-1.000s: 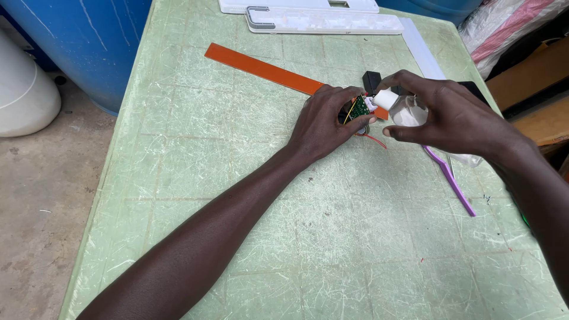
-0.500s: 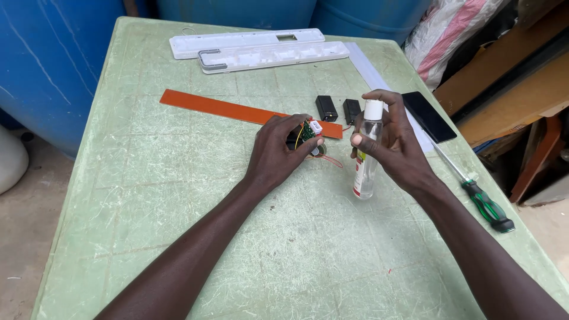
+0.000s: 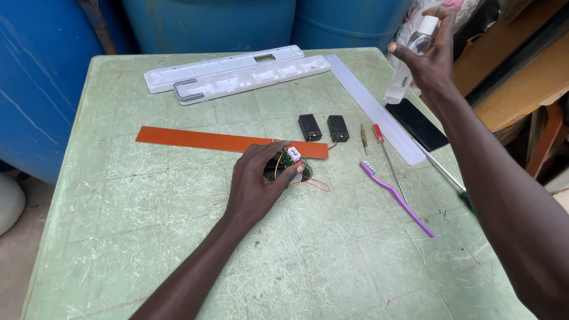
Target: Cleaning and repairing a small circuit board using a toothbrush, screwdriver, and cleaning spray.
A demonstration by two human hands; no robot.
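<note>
Left hand point(image 3: 258, 186): rested on the table point(image 3: 148, 237), fingers curled down over a small green circuit board point(image 3: 290, 160), pinning it in a closed grip.
Circuit board: lay just below the right end of the orange strip point(image 3: 228, 142), touching the table; red wire point(image 3: 317, 186) trailed from it to the right.
Right hand point(image 3: 430, 62): raised above the table's far right corner, well apart from the board, fingers closed round a clear spray bottle point(image 3: 409, 59), one fingertip on its white cap.
Black blocks point(image 3: 323, 127): two, side by side, just above the strip's right end.
Purple toothbrush point(image 3: 394, 198): flat on the table, right of the board, bristles nearest it.
Screwdriver point(image 3: 388, 157): red-handled, beside the toothbrush.
White housing point(image 3: 237, 74): two long pieces, beyond the strip, near the far edge.
Black phone point(image 3: 418, 124): far right of the strip, by a white bar point(image 3: 373, 109).
</note>
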